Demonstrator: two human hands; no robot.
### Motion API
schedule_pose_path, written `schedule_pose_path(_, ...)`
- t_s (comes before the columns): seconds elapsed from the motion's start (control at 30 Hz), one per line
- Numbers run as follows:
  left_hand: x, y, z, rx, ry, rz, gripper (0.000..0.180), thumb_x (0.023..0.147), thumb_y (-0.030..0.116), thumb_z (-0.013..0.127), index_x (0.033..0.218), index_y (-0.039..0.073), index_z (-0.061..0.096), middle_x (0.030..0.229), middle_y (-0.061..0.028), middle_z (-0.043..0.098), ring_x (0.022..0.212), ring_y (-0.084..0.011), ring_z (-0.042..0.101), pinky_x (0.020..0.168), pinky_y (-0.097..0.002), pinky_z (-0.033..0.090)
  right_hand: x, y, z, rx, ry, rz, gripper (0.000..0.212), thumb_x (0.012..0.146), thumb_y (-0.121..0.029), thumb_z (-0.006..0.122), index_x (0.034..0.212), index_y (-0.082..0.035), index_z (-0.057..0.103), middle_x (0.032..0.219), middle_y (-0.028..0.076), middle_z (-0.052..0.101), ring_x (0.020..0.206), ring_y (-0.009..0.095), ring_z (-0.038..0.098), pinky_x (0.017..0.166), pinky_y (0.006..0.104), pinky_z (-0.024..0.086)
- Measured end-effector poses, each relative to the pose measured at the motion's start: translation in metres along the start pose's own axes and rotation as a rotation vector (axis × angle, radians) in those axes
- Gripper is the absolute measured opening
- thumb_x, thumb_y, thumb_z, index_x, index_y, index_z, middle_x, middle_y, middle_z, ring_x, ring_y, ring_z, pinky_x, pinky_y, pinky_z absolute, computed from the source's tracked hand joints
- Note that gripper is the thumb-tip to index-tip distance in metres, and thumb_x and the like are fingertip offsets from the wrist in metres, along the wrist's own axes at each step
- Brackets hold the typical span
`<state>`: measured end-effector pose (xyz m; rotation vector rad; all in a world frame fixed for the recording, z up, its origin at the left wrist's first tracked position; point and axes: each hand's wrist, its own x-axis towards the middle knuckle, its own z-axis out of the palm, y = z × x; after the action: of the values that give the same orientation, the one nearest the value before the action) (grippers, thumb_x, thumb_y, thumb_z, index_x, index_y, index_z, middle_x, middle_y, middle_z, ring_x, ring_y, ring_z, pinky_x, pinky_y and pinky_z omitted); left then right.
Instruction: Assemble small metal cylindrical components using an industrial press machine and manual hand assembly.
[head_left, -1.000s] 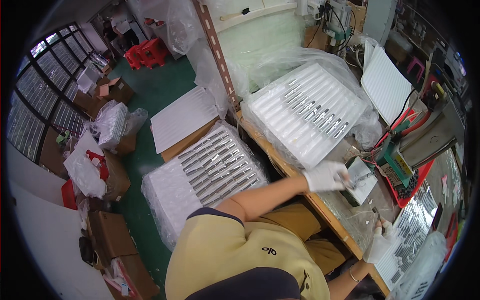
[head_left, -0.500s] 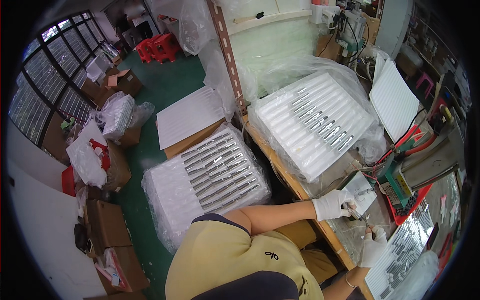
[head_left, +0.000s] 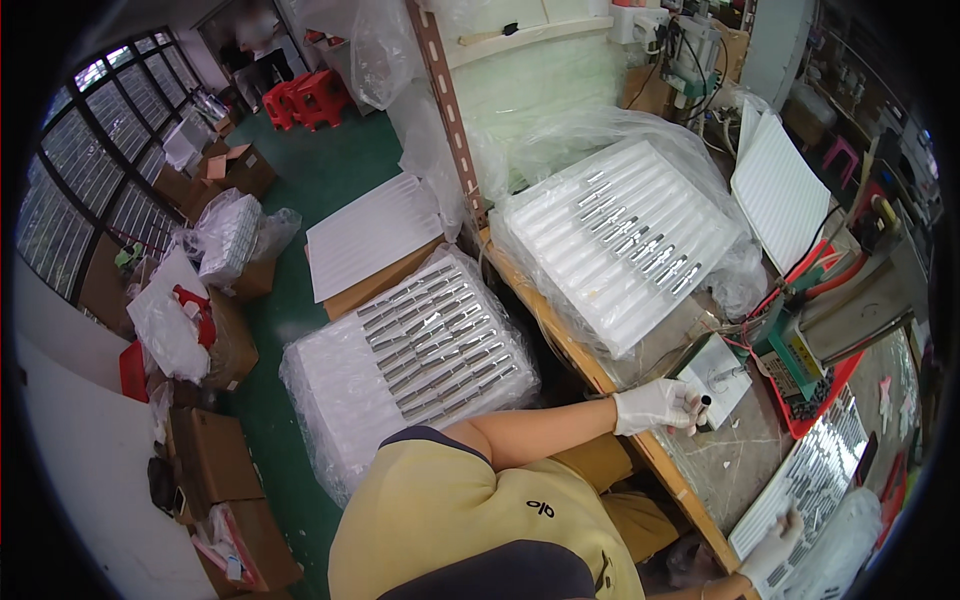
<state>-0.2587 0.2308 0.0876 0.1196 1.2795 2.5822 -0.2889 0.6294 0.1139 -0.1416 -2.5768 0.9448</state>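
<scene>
A factory assembly floor: bagged trays of metal tubes [head_left: 425, 345], cardboard cartons [head_left: 215, 455], cluttered workbench [head_left: 600, 372].

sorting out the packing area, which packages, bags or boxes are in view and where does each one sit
Clear plastic bag of white trays holding metal tubes: on the floor beside the wooden bench.
Clear plastic bag around a white ribbed tray: on the bench top, tilted.
Brown cardboard boxes: lower left floor, some open.
White plastic bag with a red patch: on a left-hand box.
Open brown carton: by the windows.
</scene>
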Motion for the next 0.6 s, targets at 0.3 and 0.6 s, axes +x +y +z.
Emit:
schedule_pose_path(0.3, 0.027, 0.001, 0.023, 0.143, -0.098, -0.052, 0.021, 0.078, -0.003, 0.067, 0.097, 0.000, 0.059, 0.092, -0.0050, 0.063, 0.084, -0.0123, 0.063, 0.076, -0.0245, 0.050, -0.014, 0.162, -0.056, -0.508, 0.053, 0.242, 0.044, 0.088, -0.027, 0.057, 0.124, -0.002, 0.054, 0.114, 0.021, 0.061, 0.101, 0.034, 0.059, 0.090, 0.0377, 0.046)
schedule_pose_path(0.6, 0.033, 0.014, 0.021, 0.597, 0.169, -0.072, 0.038, 0.080, 0.014, 0.068, 0.111, -0.004, 0.057, 0.095, -0.0098, 0.066, 0.088, -0.0164, 0.063, 0.081, -0.0277, 0.049, -0.013, 0.118, -0.041, -0.425, 0.080, 0.598, 0.050, 0.081, -0.040, 0.060, 0.111, -0.001, 0.061, 0.107, 0.024, 0.063, 0.101, 0.039, 0.061, 0.087, 0.0425, 0.047)
